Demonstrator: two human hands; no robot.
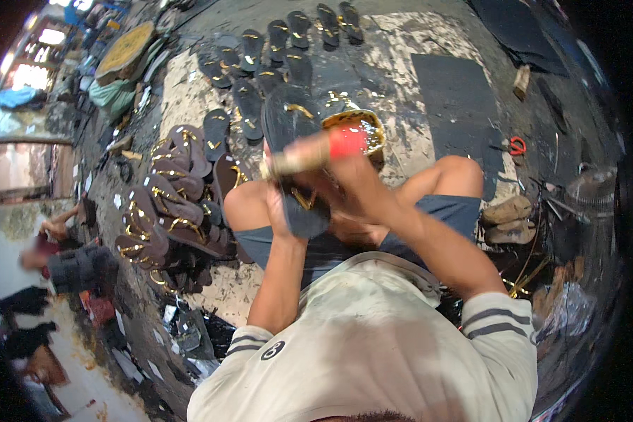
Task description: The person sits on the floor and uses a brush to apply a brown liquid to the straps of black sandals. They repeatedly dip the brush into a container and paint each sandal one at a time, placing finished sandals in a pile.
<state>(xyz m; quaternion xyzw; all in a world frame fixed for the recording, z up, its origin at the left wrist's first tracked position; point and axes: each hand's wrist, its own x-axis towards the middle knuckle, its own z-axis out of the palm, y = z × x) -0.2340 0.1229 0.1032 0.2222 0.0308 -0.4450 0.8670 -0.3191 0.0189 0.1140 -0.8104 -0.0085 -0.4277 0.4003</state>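
Observation:
My left hand grips a black sandal sole by its edge, holding it up between my knees. Gold strap parts show on the sole. In my right hand is what looks like a brush, pale along its length with a red end, smeared by motion. Its pale end lies across the sole; whether it touches cannot be made out. Just beyond the red end stands a tub of shiny amber-brown liquid, its rim coated with drips.
Several dark soles with gold bits lie in rows ahead. Brown sandals with gold straps are heaped at my left. Right of the tub lies a black sheet, with red-handled scissors farther right. A person is at far left.

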